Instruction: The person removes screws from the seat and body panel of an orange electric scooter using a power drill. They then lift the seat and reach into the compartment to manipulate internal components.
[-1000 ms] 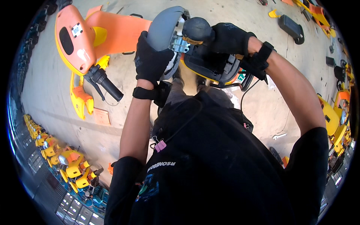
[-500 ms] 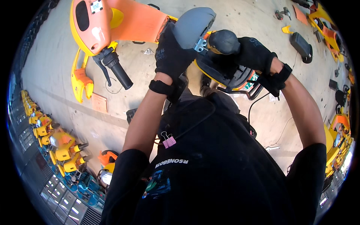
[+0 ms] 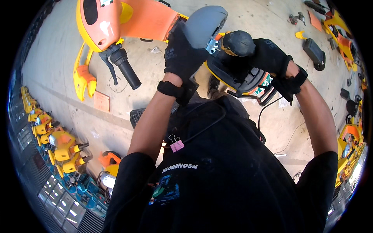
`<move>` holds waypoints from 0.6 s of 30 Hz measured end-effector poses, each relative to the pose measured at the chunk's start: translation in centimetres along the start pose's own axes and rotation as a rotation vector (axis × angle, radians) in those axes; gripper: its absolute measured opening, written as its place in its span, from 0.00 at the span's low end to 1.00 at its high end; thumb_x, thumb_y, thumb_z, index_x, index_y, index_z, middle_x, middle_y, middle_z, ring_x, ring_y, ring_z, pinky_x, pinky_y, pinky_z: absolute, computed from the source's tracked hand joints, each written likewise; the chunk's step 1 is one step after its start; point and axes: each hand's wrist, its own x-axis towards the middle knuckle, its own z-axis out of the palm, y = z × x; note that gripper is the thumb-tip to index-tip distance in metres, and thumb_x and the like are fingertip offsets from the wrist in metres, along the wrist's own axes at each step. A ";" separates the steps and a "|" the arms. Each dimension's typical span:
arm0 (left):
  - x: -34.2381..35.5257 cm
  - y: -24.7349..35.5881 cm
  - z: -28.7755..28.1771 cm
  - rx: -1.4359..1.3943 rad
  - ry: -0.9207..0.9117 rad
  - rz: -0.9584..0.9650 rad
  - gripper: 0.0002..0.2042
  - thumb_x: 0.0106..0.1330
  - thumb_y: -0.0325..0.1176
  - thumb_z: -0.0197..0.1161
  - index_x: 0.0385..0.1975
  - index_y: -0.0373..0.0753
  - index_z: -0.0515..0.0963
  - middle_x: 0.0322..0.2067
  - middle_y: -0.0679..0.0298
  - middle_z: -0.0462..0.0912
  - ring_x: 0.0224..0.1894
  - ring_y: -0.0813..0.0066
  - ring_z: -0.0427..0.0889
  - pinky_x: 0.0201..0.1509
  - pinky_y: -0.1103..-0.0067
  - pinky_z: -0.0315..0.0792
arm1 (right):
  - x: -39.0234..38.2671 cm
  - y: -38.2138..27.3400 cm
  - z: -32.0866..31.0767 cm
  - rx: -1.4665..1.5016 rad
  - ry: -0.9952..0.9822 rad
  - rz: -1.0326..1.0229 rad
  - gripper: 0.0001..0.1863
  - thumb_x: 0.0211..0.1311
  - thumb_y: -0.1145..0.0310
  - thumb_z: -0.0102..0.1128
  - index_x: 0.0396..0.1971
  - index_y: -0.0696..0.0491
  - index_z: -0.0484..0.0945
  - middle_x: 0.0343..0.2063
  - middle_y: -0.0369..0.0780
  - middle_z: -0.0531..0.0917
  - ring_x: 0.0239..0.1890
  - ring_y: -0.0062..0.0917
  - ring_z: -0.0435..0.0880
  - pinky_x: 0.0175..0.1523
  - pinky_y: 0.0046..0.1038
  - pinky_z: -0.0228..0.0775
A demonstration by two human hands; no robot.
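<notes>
My left hand (image 3: pixel 182 54), in a black glove, is closed on a grey scooter seat (image 3: pixel 204 25) that is tilted up on its edge. A small metal hinge bracket (image 3: pixel 212 46) sticks out from the seat's lower right side. Beside the bracket is a power driver (image 3: pixel 239 43) with a rounded dark end and a yellowish band. My gloved right hand (image 3: pixel 270 56) is closed around it; its grip is hidden behind the hand. Whether the driver's tip touches the bracket cannot be made out. Below lies the scooter's black seat base (image 3: pixel 248 79) with yellow trim.
The scooter's orange front (image 3: pixel 101 23) and black handlebar grip (image 3: pixel 126 70) stand at the left. A yellow body panel (image 3: pixel 83 79) lies on the floor. Far right are a cordless drill (image 3: pixel 297 18), a black case (image 3: pixel 314 53) and more yellow parts. Yellow scooters (image 3: pixel 66 151) line the left.
The whole view has shifted slightly, so things sit a little farther right. Both hands keep their hold on the seat and the driver.
</notes>
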 end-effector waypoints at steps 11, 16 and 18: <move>0.1 -1.4 0.7 -0.062 0.020 0.033 0.30 0.50 0.37 0.69 0.50 0.34 0.62 0.46 0.44 0.73 0.49 0.44 0.74 0.50 0.59 0.72 | 0.1 -1.9 -1.6 0.079 -0.053 0.193 0.18 0.44 0.74 0.64 0.38 0.62 0.78 0.33 0.52 0.83 0.39 0.42 0.83 0.45 0.33 0.75; 0.0 -0.6 0.0 -0.129 -0.010 -0.004 0.33 0.50 0.39 0.69 0.52 0.32 0.60 0.47 0.43 0.71 0.50 0.43 0.73 0.50 0.59 0.72 | -0.2 -2.7 -1.1 0.073 0.007 0.127 0.17 0.43 0.75 0.62 0.38 0.62 0.78 0.33 0.52 0.83 0.38 0.41 0.83 0.44 0.33 0.75; -0.1 -0.7 -0.1 -0.141 -0.002 -0.004 0.35 0.49 0.39 0.69 0.54 0.32 0.59 0.48 0.42 0.71 0.50 0.43 0.73 0.50 0.60 0.72 | -0.4 -3.8 -1.4 0.103 -0.011 0.212 0.17 0.43 0.76 0.61 0.38 0.62 0.78 0.32 0.51 0.84 0.38 0.41 0.83 0.44 0.33 0.75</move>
